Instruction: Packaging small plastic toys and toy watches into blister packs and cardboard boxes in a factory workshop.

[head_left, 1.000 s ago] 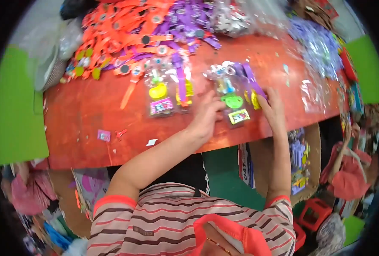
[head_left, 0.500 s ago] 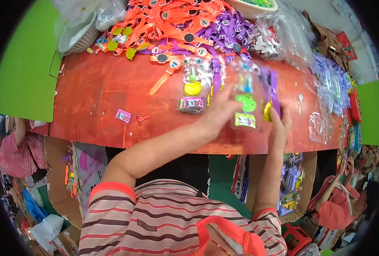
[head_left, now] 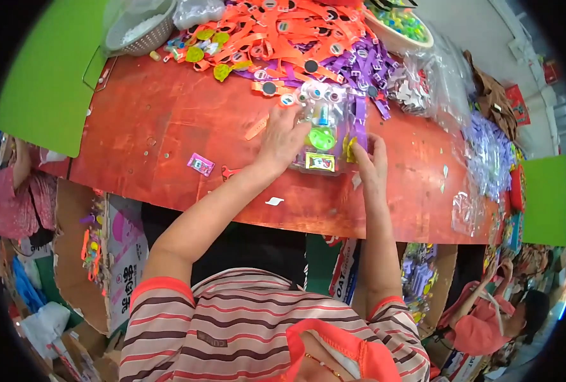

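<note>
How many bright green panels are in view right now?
2. The left green panel is at the left end of the red table; the right green panel is past its right end. Others may be hidden.

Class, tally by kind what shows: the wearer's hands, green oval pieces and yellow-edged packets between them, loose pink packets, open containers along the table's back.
Bare left hand and right hand: 2
Bright green oval plastic piece: 1
Flat yellow-edged packet: 1
Flat pink packet: 1
Grey perforated basket and cream oval bowl: 2
Total: 7
</note>
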`<state>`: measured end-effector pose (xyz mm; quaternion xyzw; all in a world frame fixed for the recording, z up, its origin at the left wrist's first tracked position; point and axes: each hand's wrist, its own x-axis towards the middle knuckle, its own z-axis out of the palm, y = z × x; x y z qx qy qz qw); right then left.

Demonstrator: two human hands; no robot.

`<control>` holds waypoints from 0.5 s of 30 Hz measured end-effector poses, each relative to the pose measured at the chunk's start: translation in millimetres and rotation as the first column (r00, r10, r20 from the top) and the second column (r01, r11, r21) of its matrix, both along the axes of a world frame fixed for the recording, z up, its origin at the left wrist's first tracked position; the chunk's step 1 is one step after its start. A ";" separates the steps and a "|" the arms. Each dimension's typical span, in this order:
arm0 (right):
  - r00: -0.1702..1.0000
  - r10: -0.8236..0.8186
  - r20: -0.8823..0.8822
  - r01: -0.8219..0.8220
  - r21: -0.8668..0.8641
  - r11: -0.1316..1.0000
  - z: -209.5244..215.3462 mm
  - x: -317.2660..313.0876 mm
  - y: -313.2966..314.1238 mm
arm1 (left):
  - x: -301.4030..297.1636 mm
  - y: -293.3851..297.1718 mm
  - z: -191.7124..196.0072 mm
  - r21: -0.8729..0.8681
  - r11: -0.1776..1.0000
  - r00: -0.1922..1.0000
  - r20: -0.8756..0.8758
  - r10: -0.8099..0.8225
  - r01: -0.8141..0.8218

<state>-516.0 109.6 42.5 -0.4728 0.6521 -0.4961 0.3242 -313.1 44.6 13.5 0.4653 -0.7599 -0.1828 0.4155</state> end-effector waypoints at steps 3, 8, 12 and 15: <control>0.991 -0.063 -0.120 0.040 -0.183 0.982 -47.1 -16.8 -26.0 | 0.2 -13.4 -14.4 0.232 0.968 0.961 -0.276 -0.026 0.093; 0.842 0.070 0.534 -0.192 0.176 0.965 -34.6 -24.7 -33.1 | -42.5 -19.1 -18.8 0.323 0.922 0.708 -0.702 0.080 0.215; 0.782 0.043 0.622 -0.187 0.169 0.968 -34.3 -52.9 -18.4 | -50.4 -14.7 14.5 0.615 0.759 0.773 -0.582 0.254 0.213; 0.824 0.247 0.510 -0.337 0.090 0.937 -34.4 -27.8 -11.0 | -35.0 -9.2 13.2 0.607 0.786 0.933 -0.339 0.121 0.119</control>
